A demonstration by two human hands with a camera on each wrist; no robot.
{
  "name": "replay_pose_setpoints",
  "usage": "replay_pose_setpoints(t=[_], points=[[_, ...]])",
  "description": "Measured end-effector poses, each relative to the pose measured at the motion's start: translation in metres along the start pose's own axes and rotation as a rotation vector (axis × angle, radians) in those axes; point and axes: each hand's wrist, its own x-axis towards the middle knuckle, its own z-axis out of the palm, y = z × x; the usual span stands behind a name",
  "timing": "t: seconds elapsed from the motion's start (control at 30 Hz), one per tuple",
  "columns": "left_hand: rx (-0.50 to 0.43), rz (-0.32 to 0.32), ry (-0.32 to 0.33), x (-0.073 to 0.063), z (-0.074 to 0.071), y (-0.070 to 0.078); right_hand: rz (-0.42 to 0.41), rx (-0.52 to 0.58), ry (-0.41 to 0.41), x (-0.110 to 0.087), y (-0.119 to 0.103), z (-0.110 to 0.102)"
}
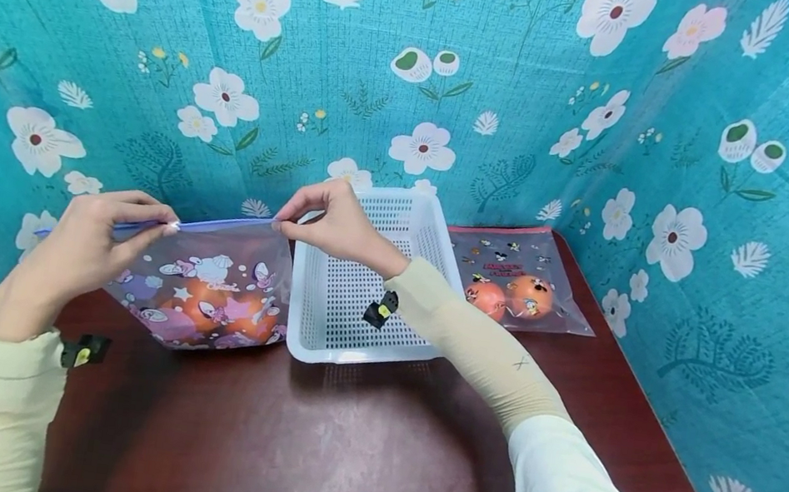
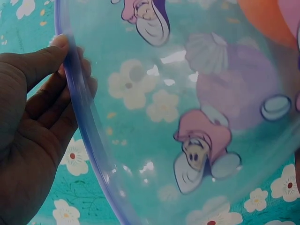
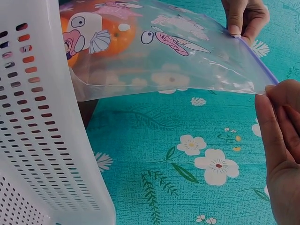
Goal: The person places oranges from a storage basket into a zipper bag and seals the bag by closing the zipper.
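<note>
A clear zip bag (image 1: pixel 223 281) with pink cartoon prints and a purple zip strip (image 2: pixel 77 93) stands at the left of the table, orange fruit (image 3: pixel 117 40) inside its lower part. My left hand (image 1: pixel 89 237) pinches the strip along its left part, thumb on one side and fingers on the other. At the strip's right end, my right hand (image 1: pixel 337 221) pinches the corner between thumb and forefinger. The strip is stretched between both hands. My right forearm passes over a white slotted basket (image 1: pixel 329 355) beside the bag.
Right of the basket, a second clear zip bag (image 1: pixel 530 252) with a red strip lies flat, orange fruit (image 1: pixel 530 294) in it. A flowered blue cloth (image 1: pixel 356 89) hangs behind and along the right side of the dark red table (image 1: pixel 335 456).
</note>
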Motion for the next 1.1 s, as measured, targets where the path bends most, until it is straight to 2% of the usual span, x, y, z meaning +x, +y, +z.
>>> replay_pose_setpoints(t=[0.37, 0.57, 0.9, 1.1], points=[[0.047, -0.026, 0.068, -0.014, -0.007, -0.017, -0.040, 0.002, -0.006, -0.001, 0.003, -0.003], [0.038, 0.004, 0.128, -0.023, -0.009, -0.024, -0.035, 0.006, -0.007, -0.002, 0.002, -0.004], [0.091, -0.084, 0.136, -0.038, -0.018, -0.035, 0.033, 0.015, 0.000, -0.003, 0.001, 0.000], [0.131, -0.097, 0.151, -0.046, -0.023, -0.039, 0.026, 0.006, 0.001, -0.003, -0.001, 0.000]])
